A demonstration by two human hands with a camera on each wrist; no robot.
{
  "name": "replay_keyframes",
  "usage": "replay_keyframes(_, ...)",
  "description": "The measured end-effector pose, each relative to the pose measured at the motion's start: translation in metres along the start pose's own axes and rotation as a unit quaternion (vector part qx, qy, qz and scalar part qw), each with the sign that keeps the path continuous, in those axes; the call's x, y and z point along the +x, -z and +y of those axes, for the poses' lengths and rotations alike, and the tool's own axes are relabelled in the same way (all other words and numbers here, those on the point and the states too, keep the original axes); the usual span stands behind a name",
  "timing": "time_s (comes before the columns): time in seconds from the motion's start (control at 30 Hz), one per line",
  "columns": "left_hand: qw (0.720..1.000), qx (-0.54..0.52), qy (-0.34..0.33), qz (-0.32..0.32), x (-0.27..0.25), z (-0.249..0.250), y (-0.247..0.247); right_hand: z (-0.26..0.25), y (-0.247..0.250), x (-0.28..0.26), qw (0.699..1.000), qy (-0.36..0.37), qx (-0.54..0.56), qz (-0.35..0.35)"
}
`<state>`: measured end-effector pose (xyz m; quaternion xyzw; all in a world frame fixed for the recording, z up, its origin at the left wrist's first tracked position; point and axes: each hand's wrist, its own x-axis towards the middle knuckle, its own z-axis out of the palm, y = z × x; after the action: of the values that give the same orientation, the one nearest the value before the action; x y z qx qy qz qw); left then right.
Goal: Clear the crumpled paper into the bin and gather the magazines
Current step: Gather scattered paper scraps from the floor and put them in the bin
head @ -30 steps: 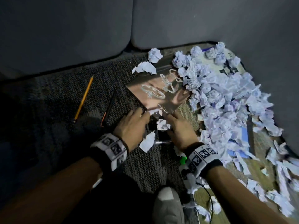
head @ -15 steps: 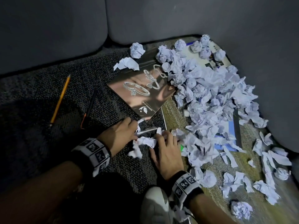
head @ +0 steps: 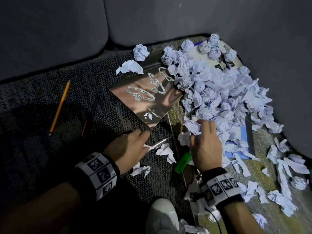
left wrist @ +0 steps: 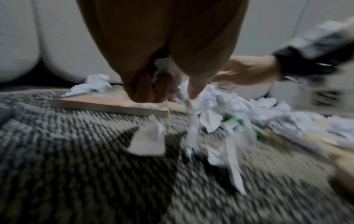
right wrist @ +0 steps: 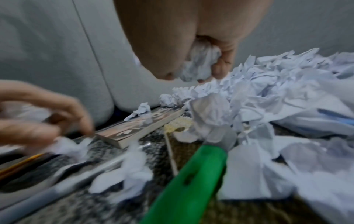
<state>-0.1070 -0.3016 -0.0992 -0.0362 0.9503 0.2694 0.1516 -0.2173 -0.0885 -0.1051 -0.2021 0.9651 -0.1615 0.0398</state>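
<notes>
A big pile of crumpled paper (head: 219, 92) fills the right side of the carpet against the grey sofa. My right hand (head: 200, 130) is at the pile's near edge and grips a paper ball (right wrist: 199, 60). My left hand (head: 140, 141) hovers by the near corner of a ring-cover magazine (head: 148, 97), fingers curled round a small white scrap (left wrist: 161, 63). A second magazine (head: 224, 59) and a blue one (head: 243, 132) lie partly buried under the pile. No bin is in view.
A silver pen (head: 159, 143) lies by my left fingers. A green object (head: 183, 162), loose scraps (head: 166, 152), a yellow pencil (head: 60, 105) and a black pen (head: 92, 112) lie on the carpet. My shoe (head: 162, 215) is at the bottom.
My right hand has moved from the floor by the pen up and right to the pile's edge and closed on a paper ball. My left hand has stayed near the magazine's corner.
</notes>
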Motion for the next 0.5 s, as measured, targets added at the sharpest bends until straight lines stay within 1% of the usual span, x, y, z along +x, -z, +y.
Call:
replay_keyframes(0.07,0.998,0.029,0.046,-0.012,-0.001,-0.003,-0.007,0.007,-0.006,0.007,0.996,-0.004,-0.069,-0.065)
replay_keyframes(0.13,0.996,0.033,0.088,-0.008,-0.001,-0.013,-0.01,0.008,-0.014,0.006,0.989,-0.014,-0.1,-0.112)
replay_keyframes(0.2,0.991,0.046,0.126,-0.005,-0.004,-0.022,-0.014,0.009,-0.02,0.0,0.986,-0.036,-0.106,-0.123)
replay_keyframes(0.23,0.99,0.043,0.135,-0.004,-0.005,-0.024,-0.015,0.009,-0.022,-0.002,0.986,-0.046,-0.103,-0.121)
replay_keyframes(0.33,0.993,0.025,0.118,0.02,-0.005,-0.033,-0.018,0.007,-0.026,0.0,0.986,-0.043,-0.107,-0.122)
replay_keyframes(0.43,0.993,0.03,0.117,0.016,0.001,-0.04,-0.014,0.007,-0.029,0.01,0.986,-0.029,-0.106,-0.127)
replay_keyframes(0.5,0.992,-0.011,0.121,0.024,0.001,-0.042,-0.01,0.009,-0.03,0.015,0.989,-0.02,-0.082,-0.119)
